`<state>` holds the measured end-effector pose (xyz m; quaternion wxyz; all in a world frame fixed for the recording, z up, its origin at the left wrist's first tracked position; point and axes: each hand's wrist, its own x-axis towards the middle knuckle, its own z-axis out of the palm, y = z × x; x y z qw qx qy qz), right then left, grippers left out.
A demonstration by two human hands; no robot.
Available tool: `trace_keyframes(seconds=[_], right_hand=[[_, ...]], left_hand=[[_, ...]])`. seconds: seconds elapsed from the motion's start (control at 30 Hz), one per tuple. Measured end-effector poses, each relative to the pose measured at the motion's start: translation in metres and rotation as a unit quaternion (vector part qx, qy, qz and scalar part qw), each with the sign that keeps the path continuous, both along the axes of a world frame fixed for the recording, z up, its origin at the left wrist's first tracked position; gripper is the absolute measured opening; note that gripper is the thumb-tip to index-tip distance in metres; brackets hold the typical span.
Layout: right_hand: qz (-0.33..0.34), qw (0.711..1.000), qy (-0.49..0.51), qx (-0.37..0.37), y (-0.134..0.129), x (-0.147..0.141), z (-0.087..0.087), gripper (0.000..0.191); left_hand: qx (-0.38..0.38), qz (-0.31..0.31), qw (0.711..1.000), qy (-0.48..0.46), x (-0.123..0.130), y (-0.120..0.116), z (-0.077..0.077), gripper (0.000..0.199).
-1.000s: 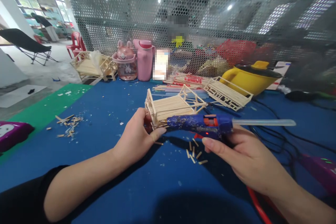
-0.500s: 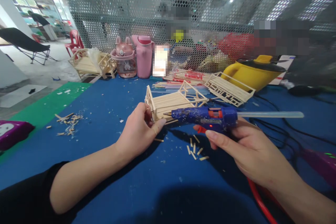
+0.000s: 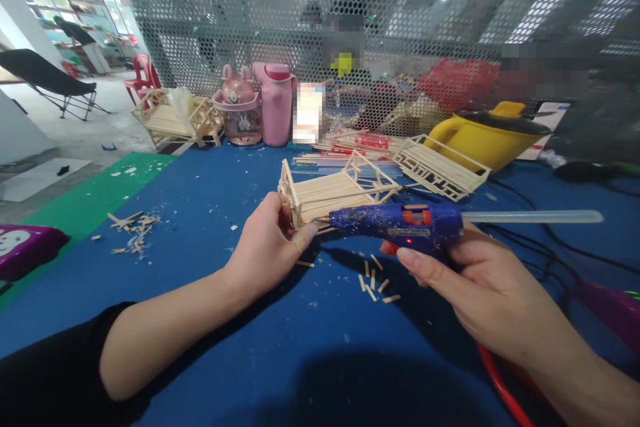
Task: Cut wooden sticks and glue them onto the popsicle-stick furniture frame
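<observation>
A small wooden stick frame (image 3: 330, 192), with a slatted bed and upright ends, is held at its left end between the thumb and fingers of my left hand (image 3: 273, 233). My right hand (image 3: 480, 280) grips a blue glue gun (image 3: 390, 220) that points left. The gun's metal tip is at the frame's lower front edge, close to my left thumb. A clear glue stick (image 3: 535, 216) juts out of the gun's back, and a small red light glows on its side. Short wooden pieces (image 3: 373, 279) lie on the blue table (image 3: 225, 360) below the gun.
Another stick model (image 3: 440, 170) lies by a yellow pot (image 3: 490, 140) at the back right. Pink bottles (image 3: 277, 107), a lit phone (image 3: 309, 113) and bundled sticks line the mesh. Wood scraps (image 3: 135, 230) lie left, dark cables (image 3: 540, 240) right.
The glue gun has shifted slightly right in the picture, its tip now partly hidden at the frame's edge. The whole view has moved a little. Both hands keep their holds.
</observation>
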<state>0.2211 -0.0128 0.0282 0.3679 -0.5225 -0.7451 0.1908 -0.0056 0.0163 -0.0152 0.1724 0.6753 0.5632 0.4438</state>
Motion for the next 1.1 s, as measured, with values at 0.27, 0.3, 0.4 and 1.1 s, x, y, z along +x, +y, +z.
trace_keyframes(seconds=[0.27, 0.3, 0.4, 1.1], right_hand=[[-0.008, 1.0, -0.001, -0.003, -0.0015, -0.0026, 0.0015, 0.027], [-0.009, 1.0, 0.003, -0.009, -0.0014, -0.0024, 0.0011, 0.028], [-0.007, 1.0, 0.012, -0.022, -0.0017, -0.0016, 0.0011, 0.034], [0.001, 1.0, 0.025, -0.011, -0.0009, -0.0035, -0.0017, 0.025]], left_hand=[[-0.007, -0.004, 1.0, -0.008, 0.0005, -0.0008, -0.0002, 0.025], [-0.008, -0.006, 1.0, -0.008, 0.0005, -0.0009, -0.0002, 0.024], [-0.003, -0.005, 1.0, -0.005, -0.0001, -0.0015, -0.0001, 0.025], [-0.038, -0.029, 0.999, -0.008, -0.0054, -0.0048, -0.0033, 0.027]])
